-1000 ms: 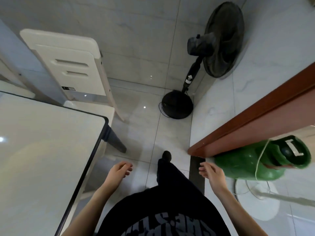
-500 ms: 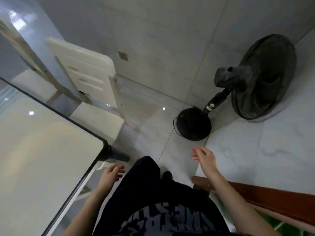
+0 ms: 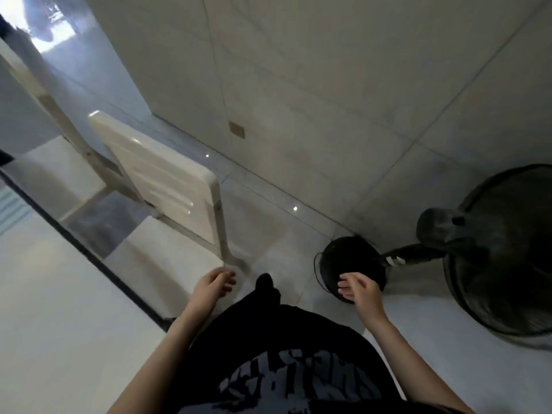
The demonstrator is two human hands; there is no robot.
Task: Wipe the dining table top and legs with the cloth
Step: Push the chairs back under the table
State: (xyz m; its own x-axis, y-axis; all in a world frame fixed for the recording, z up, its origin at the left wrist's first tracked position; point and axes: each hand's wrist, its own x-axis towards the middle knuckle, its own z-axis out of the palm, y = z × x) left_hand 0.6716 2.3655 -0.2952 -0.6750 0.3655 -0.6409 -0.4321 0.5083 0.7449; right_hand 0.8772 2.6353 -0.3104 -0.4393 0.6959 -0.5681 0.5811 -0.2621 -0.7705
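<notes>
Both hands empty, fingers loose: left hand (image 3: 213,286) near dining table (image 3: 44,294) corner, right hand (image 3: 360,289) apart. Cloth unseen; likely soft, light, bunch mid-cloth.

Worktop (image 3: 53,309) at left, w/ a chair (image 3: 167,186) tucked at its far edge and a 2nd chair (image 3: 56,171) beyond, further left. Fan (image 3: 501,252) at right, its base (image 3: 343,261) on the floor (image 3: 268,222), wall (image 3: 298,85) behind; person's foot (image 3: 264,282) btw. chair and base.

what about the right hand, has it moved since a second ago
Yes, forward: the right hand now overlaps the black fan base; a second ago it was well short of that base.
</notes>
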